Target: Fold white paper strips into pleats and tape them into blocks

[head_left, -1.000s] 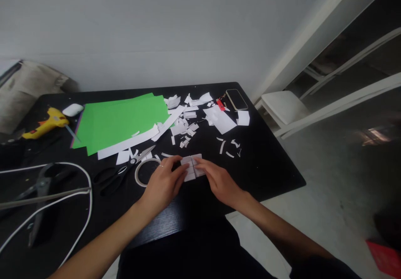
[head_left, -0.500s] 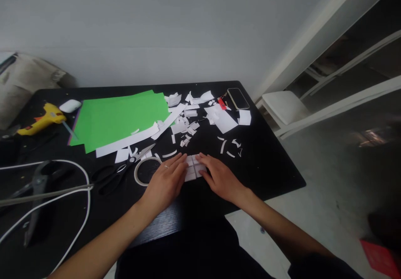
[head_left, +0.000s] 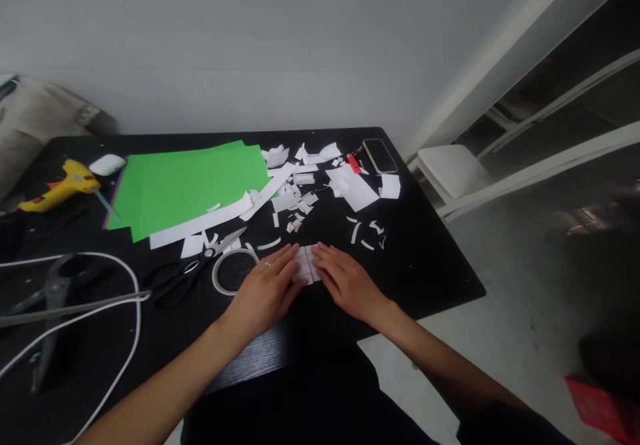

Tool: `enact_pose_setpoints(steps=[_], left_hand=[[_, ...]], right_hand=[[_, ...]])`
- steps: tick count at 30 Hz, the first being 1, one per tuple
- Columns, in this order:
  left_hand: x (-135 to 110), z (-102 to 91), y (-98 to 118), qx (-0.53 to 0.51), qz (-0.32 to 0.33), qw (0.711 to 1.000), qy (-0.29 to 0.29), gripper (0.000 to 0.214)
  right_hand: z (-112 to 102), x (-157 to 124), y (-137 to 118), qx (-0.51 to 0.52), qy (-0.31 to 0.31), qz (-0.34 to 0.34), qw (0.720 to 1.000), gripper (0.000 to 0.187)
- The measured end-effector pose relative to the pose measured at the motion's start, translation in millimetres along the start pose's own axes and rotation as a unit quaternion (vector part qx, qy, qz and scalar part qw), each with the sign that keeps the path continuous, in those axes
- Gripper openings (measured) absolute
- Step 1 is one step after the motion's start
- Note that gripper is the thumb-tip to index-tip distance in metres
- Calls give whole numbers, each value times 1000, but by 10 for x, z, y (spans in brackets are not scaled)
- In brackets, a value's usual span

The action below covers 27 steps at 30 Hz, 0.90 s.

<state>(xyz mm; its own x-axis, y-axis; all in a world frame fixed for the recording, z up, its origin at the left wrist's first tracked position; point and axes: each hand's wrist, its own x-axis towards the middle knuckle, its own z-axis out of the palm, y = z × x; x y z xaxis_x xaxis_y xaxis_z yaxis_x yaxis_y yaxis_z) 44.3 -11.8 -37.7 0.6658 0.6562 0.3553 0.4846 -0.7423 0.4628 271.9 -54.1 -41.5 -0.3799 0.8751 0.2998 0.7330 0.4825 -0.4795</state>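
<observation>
A small white piece of paper (head_left: 305, 258) with dark crease-like lines lies near the front edge of the black table. Both hands press down on it from either side. My left hand (head_left: 265, 292), with a ring on one finger, covers its left part, fingers stretched flat and thumb at the near edge. Over the right part lies my right hand (head_left: 350, 284), its fingers extended and side by side. Just left of my left hand is a roll of tape (head_left: 216, 275), partly hidden by it. Black-handled scissors (head_left: 200, 265) rest beyond the roll.
Green sheets (head_left: 195, 182) cover the back left, with paper scraps (head_left: 287, 200) beside them. A yellow glue gun (head_left: 70, 185), a white mouse (head_left: 107, 164), pliers (head_left: 53, 298) and a white cable (head_left: 135, 338) lie left. A phone (head_left: 380, 156) sits at back right.
My left thumb has come out along the paper's near edge. My right fingers have shifted down over the paper, its thumb drawn in. The view has moved slightly.
</observation>
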Motion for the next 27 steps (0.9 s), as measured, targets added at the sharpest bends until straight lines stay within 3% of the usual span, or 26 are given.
enact_pose_setpoints(steps=[8,15,21,27], left_hand=[[1,24,5,17,9,1000,-9,16],[-35,-122,-106,30,6,1000,5,29],[-83,-191,-159,22,-3,999,22,24],[11,-254,-80,-72,-83,992,68,13]], right_hand=[[7,-6,20,3,9,-2,1000,28],[21,5,62,-39,41,27,998,31],[-74,63,139,-39,125,46,990,40],[-118,336,-204,43,225,-35,973,38]])
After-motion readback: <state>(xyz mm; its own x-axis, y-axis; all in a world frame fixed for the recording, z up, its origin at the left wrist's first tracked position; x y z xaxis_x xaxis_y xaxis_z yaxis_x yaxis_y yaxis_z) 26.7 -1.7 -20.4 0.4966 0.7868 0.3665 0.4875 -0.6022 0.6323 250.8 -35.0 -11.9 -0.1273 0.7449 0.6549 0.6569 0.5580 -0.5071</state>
